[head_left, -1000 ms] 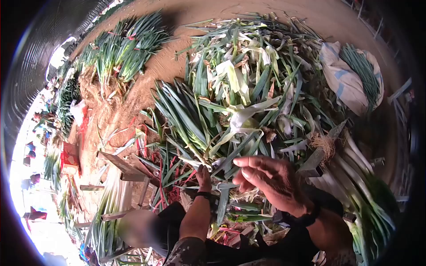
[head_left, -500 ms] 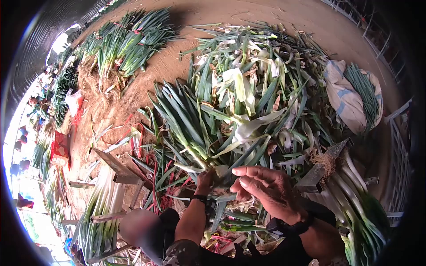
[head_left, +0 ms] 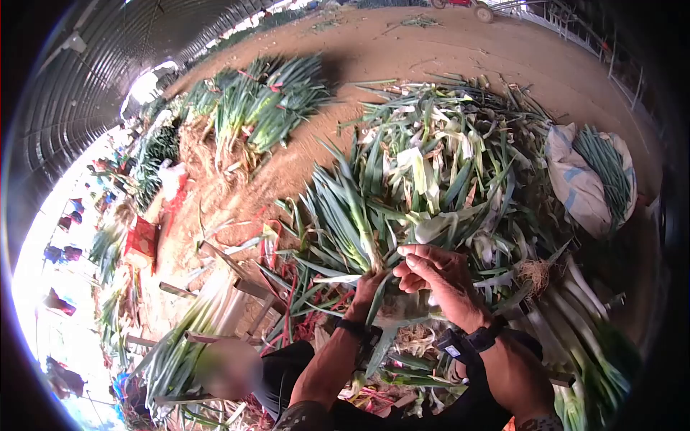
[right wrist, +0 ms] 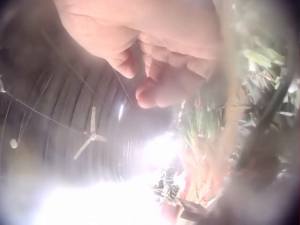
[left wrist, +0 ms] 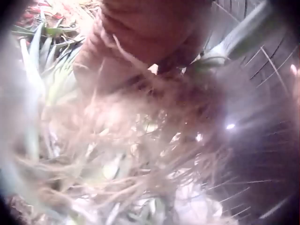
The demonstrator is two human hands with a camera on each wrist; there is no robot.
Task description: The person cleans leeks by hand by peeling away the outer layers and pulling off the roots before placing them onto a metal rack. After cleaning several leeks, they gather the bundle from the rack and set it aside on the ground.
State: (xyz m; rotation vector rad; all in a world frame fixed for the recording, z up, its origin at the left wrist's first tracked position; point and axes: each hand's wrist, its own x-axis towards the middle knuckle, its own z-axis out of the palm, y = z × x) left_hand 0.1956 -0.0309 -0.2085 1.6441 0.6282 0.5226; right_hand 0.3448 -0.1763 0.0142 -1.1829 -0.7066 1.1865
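Observation:
Low in the centre of the head view, the left hand (head_left: 365, 293) grips a leek (head_left: 365, 233) near its root end. The leek's green leaves point up and away over other leeks. Stringy roots (left wrist: 140, 126) hang blurred below the left hand (left wrist: 140, 37) in the left wrist view. Just right of the leek is the right hand (head_left: 444, 284), its fingers loosely bent, holding nothing visible. The right wrist view shows the right hand (right wrist: 150, 47) with a gap between thumb and fingers. A heap of leeks and loose leaves (head_left: 445, 154) lies beyond both hands.
Bundled leeks (head_left: 266, 100) lie at the back left, and a white sack (head_left: 575, 187) of greens stands at the right. Low wooden frames (head_left: 244, 276) flank the hands, with more leeks (head_left: 575, 337) at the right. Another person's arm or head, blurred, is at the lower left.
The left hand, earlier reaching in at the stalk bases, now grips a leek and lifts it slightly. The right hand stays loosely bent beside it. The head view has tilted up.

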